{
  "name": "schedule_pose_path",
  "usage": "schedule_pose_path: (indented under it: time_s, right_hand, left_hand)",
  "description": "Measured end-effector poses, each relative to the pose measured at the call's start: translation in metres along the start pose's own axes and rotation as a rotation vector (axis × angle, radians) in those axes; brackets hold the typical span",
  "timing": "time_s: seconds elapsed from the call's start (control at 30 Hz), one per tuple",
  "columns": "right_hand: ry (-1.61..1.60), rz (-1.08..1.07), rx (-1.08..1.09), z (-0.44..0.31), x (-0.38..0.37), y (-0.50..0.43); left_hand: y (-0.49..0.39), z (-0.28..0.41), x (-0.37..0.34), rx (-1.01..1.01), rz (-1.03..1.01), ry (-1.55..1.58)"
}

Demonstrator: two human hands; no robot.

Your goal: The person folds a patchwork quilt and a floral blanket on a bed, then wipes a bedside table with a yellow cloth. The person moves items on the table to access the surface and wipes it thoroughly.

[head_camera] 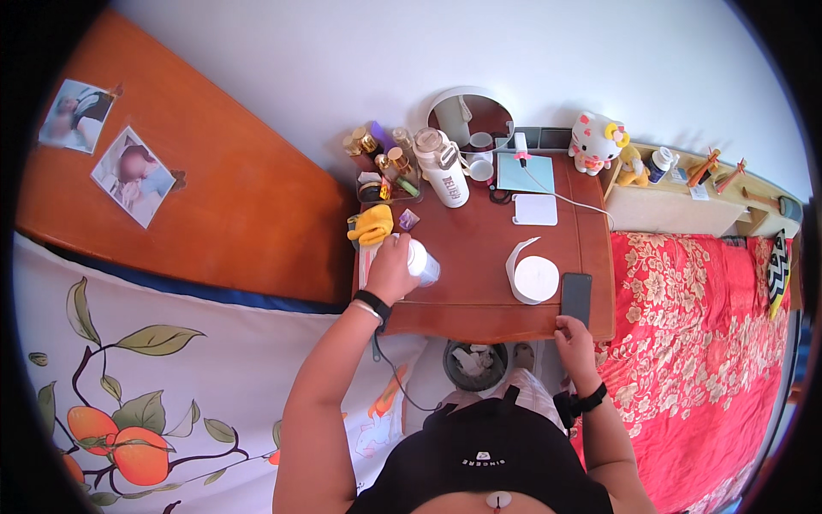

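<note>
My left hand (pixel 390 273) grips a white-capped bottle (pixel 428 270) at the left side of the brown wooden table (pixel 472 257). Just beyond that hand lies a folded yellow cloth (pixel 374 225), with a small purple packet (pixel 408 220) beside it. My right hand (pixel 576 344) rests at the table's front edge with its fingers loosely bent and nothing in it. Its fingertips are by the lower end of a dark smartphone (pixel 576 299). Left of the phone stands a white paper roll (pixel 536 280), its loose end curling up.
A white water bottle (pixel 443 170), round mirror (pixel 472 119), cosmetics box (pixel 388 186), white mug (pixel 480 168) and plush cat toy (pixel 594 144) line the back. A white cable (pixel 571 203) crosses rightward. Below is a waste bin (pixel 475 379); a red-covered bed (pixel 693 321) adjoins.
</note>
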State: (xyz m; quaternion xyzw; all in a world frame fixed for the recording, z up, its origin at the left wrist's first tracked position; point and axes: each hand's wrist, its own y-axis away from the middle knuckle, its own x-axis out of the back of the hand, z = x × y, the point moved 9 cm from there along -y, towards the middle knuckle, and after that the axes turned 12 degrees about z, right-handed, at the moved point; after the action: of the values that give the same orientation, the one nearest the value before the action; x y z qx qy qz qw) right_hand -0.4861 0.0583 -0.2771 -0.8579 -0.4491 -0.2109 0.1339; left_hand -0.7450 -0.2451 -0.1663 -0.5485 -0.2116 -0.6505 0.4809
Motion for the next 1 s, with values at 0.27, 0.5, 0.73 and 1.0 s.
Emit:
schedule_pose_path:
  time_s: [0.27,0.5,0.73,1.0]
  right_hand:
    - [0.06,0.044,-0.029,0.003,0.01,0.014]
    - [0.14,0.111,-0.092,0.037,0.032,0.027]
    - [0.138,0.165,-0.091,0.042,0.029,0.022]
    - [0.018,0.169,-0.137,0.035,0.041,0.005]
  left_hand:
    - [-0.099,-0.021,-0.021,0.004,0.194,-0.031]
    - [-0.097,0.042,0.005,-0.172,0.41,-0.243]
    - [-0.001,0.189,-0.06,-0.246,-0.024,0.435]
    - [-0.04,0.161,-0.099,-0.146,0.047,0.322]
